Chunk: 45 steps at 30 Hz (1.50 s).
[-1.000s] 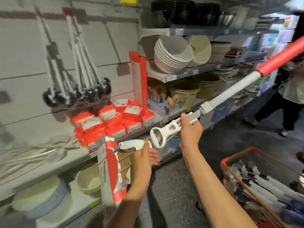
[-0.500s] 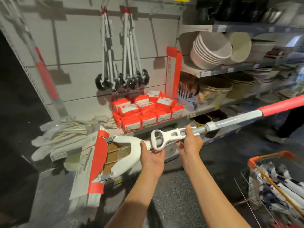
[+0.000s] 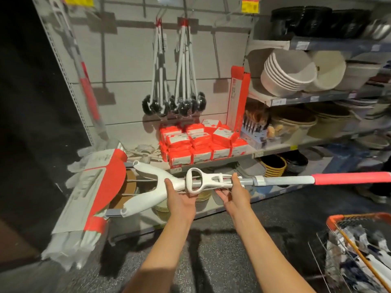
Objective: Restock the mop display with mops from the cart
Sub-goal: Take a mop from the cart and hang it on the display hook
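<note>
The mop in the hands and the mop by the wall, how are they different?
The held mop lies nearly flat across both hands; the leaning mop stands steeply against the wall. The left hand and right hand carry the first; nothing holds the second. Both have grey poles with red grips.

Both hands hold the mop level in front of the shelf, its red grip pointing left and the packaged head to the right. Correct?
Not quite. The head view shows the mop the other way round: red grip to the right, packaged head to the left. The left hand and right hand do hold it roughly level before the shelf.
</note>
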Tool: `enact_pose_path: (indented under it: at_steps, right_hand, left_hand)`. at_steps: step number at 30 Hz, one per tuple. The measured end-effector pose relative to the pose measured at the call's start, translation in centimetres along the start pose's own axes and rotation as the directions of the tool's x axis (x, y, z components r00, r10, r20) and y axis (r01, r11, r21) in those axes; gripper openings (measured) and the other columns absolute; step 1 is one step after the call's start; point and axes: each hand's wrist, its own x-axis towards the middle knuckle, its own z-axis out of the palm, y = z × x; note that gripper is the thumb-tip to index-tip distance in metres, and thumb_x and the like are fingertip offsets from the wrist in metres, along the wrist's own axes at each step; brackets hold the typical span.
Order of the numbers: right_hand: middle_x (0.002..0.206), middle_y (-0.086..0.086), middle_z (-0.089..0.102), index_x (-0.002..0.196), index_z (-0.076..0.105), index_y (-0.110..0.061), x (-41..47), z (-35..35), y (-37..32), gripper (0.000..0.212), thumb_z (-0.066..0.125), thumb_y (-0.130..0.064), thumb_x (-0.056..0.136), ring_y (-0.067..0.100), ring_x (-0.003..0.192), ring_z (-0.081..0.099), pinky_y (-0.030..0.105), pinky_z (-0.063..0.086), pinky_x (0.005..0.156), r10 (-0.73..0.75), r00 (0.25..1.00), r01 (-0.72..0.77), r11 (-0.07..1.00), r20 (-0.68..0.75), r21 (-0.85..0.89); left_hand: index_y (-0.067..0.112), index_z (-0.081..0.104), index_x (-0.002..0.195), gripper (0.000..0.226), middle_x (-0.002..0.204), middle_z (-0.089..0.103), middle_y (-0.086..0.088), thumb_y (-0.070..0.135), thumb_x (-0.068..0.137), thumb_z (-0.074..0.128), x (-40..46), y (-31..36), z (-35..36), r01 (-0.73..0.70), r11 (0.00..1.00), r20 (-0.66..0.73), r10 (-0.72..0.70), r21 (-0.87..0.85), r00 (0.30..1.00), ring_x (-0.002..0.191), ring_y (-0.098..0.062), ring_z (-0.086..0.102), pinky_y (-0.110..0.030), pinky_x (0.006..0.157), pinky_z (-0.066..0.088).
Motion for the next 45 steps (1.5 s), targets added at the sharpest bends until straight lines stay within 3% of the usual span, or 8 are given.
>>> enact_pose_path:
  at_steps: [8,13,17,21,24,30,35,45]
  right_hand:
    - [0.095,0.028,0.068,0.113,0.061,-0.006,-1.0,0.1,-1.3,0.038,0.054,-0.042,0.101,0.036,0.083,0.069,0.035,0.061,0.052,0.303,0.923,-0.207,0.911,0.238,-0.357]
    - [0.083,0.022,0.075,0.097,0.066,-0.005,-3.3,0.9,-2.3,0.058,0.055,-0.061,0.092,0.026,0.062,0.074,0.023,0.051,0.043,0.321,0.898,0.032,0.634,0.301,-0.773]
    - [0.082,0.016,0.076,0.093,0.073,0.002,-4.6,3.7,-3.0,0.045,0.064,-0.043,0.095,0.02,0.061,0.071,0.025,0.057,0.053,-0.031,0.873,0.35,0.735,0.487,-0.581]
    - [0.127,0.004,0.068,0.127,0.066,-0.01,-6.9,7.7,-3.8,0.033,0.063,-0.026,0.099,0.01,0.114,0.064,0.028,0.051,0.1,-0.22,0.645,0.685,0.591,0.732,-0.425]
    - [0.13,-0.007,0.058,0.143,0.052,-0.009,-8.6,11.0,-4.3,0.045,0.06,-0.021,0.1,-0.019,0.104,0.056,0.002,0.043,0.087,-0.23,0.516,0.781,0.523,0.825,-0.343]
    - [0.099,-0.001,0.069,0.119,0.065,-0.001,-10.5,15.2,-4.9,0.023,0.058,-0.012,0.1,0.003,0.086,0.063,0.025,0.048,0.079,-0.187,0.453,0.748,0.613,0.872,-0.256]
    - [0.085,0.003,0.068,0.107,0.065,0.005,-10.7,16.3,-5.2,0.017,0.063,-0.008,0.096,0.003,0.07,0.064,0.019,0.049,0.061,-0.241,0.475,0.701,0.684,0.846,-0.199]
    - [0.077,0.007,0.069,0.098,0.068,0.002,-11.6,20.8,-5.3,0.008,0.067,-0.003,0.092,0.019,0.072,0.062,0.028,0.05,0.06,-0.282,0.526,0.544,0.837,0.803,-0.062]
  left_hand:
    - [0.009,0.054,0.139,0.052,0.128,0.068,-0.015,0.042,0.1,0.057,-2.0,4.6,1.9,-0.288,0.948,0.064,0.282,0.132,0.957,0.111,-0.03,0.068,-0.047,0.086,0.058]
    - [0.004,0.062,0.124,0.04,0.115,0.073,-0.016,0.035,0.1,0.06,-2.5,9.0,2.7,-0.44,0.853,0.126,0.422,0.281,0.898,0.104,-0.029,0.07,-0.051,0.095,0.055]
    - [0.005,0.067,0.108,0.034,0.094,0.074,-0.012,0.037,0.1,0.059,-3.9,10.6,2.9,-0.468,0.808,0.211,0.418,0.358,0.884,0.086,-0.023,0.072,-0.043,0.084,0.058]
    - [0.002,0.07,0.091,0.038,0.081,0.07,-0.013,0.036,0.102,0.055,-5.5,11.0,3.3,-0.527,0.728,0.302,0.433,0.438,0.849,0.075,-0.023,0.068,-0.043,0.086,0.055]
    - [-0.003,0.068,0.1,0.043,0.082,0.068,-0.017,0.038,0.099,0.056,-6.5,11.0,3.7,-0.566,0.669,0.381,0.421,0.481,0.823,0.075,-0.027,0.066,-0.042,0.082,0.056]
    - [-0.003,0.071,0.101,0.054,0.084,0.068,-0.024,0.048,0.086,0.06,-7.9,11.2,4.3,-0.594,0.573,0.49,0.348,0.564,0.8,0.081,-0.035,0.064,-0.05,0.086,0.054]
    - [0.004,0.067,0.111,0.052,0.09,0.071,-0.022,0.049,0.085,0.059,-8.7,12.6,5.3,-0.588,0.551,0.523,0.292,0.592,0.801,0.082,-0.035,0.068,-0.047,0.083,0.057]
    - [0.016,0.063,0.121,0.022,0.108,0.075,-0.004,0.025,0.102,0.056,-9.1,17.5,8.7,-0.784,0.36,0.546,0.57,0.505,0.614,0.101,-0.02,0.071,-0.036,0.081,0.059]
